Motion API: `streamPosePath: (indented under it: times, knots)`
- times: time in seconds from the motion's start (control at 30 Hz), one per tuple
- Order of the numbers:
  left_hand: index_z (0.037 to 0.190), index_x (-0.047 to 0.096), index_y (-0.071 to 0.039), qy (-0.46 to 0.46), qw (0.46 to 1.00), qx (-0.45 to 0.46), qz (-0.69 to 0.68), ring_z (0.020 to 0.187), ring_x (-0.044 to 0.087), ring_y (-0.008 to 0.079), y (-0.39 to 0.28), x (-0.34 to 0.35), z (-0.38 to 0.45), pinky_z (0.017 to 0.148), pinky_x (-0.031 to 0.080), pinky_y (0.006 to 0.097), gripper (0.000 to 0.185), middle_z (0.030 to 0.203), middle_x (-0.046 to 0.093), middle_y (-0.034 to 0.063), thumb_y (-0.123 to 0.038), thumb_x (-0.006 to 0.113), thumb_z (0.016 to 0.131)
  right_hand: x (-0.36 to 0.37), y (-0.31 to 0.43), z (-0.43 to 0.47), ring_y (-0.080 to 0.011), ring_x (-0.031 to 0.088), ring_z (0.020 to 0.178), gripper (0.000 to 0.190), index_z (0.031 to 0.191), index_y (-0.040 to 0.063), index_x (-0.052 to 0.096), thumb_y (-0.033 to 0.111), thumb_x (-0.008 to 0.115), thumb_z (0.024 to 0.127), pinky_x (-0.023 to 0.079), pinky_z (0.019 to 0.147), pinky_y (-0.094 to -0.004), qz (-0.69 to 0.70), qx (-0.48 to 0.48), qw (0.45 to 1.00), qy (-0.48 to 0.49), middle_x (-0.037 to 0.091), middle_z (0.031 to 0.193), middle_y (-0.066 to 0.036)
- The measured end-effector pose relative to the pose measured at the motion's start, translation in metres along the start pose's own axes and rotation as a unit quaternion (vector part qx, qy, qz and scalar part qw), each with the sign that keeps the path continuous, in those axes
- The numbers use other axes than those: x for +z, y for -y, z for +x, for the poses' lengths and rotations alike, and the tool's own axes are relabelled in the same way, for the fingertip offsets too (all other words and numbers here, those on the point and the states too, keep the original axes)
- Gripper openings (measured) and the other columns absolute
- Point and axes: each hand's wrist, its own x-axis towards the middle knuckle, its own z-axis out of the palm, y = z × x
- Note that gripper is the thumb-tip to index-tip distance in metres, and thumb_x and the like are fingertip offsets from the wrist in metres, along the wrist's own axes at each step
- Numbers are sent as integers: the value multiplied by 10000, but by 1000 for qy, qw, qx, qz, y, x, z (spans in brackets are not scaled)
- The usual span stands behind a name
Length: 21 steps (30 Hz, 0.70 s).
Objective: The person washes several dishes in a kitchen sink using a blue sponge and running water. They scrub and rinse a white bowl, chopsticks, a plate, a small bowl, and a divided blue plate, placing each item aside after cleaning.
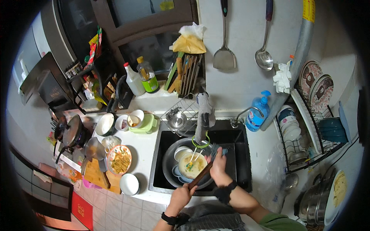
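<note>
My left hand (182,196) grips the lower end of a brown wooden stick or handle (201,176) in front of the sink. Higher up, my right hand (218,167) closes around a grey-blue scrubbing cloth (216,150) at the handle's other end, and the cloth hides what is there. Below the hands, a round metal basin (167,170) sits in the black sink (241,161). It holds a bowl of cloudy liquid (192,172) with two pale sticks and green and yellow bits, a white bowl (181,152) and a blue-grey dish (175,171). The faucet (201,130) is wrapped in cloth.
Left of the sink are a food bowl (119,160), a white bowl (129,184) and a cutting board (94,173) with a cleaver (103,169). A blue soap bottle (255,115) and a dish rack (306,138) stand right. A pot (313,202) is at lower right.
</note>
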Motion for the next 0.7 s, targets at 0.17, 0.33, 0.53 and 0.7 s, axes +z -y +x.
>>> streamPosePath:
  times: [0.17,0.33,0.53,0.7]
  knots:
    - [793,562,35,-2,986,-14,-168,688,567,468,-8,-5,8,599,449,508,456,668,580,278,-412,555,884,7,-32,-52,-155,594,744,327,1056,45,484,355,476,954,542,573,-305,-86,-34,986,139,559,931,-55]
    - [822,575,24,54,989,-21,-135,703,585,451,-4,-14,4,613,463,484,460,679,594,267,-432,553,883,11,1,-2,-162,565,605,295,935,42,523,334,488,953,544,606,-337,-32,-17,998,48,589,778,-56]
    - [898,597,20,9,995,-4,-95,736,598,449,-3,-9,13,648,479,500,447,714,603,277,-424,542,886,16,-22,-47,-143,588,673,333,988,27,537,351,463,963,522,624,-313,-131,11,986,99,600,847,-61]
    - [1048,565,23,7,984,-15,-178,833,609,425,5,3,19,723,491,448,441,857,626,261,-387,547,890,7,-51,-54,-143,584,666,332,1003,32,554,355,499,948,503,570,-295,-131,49,983,116,608,858,-41]
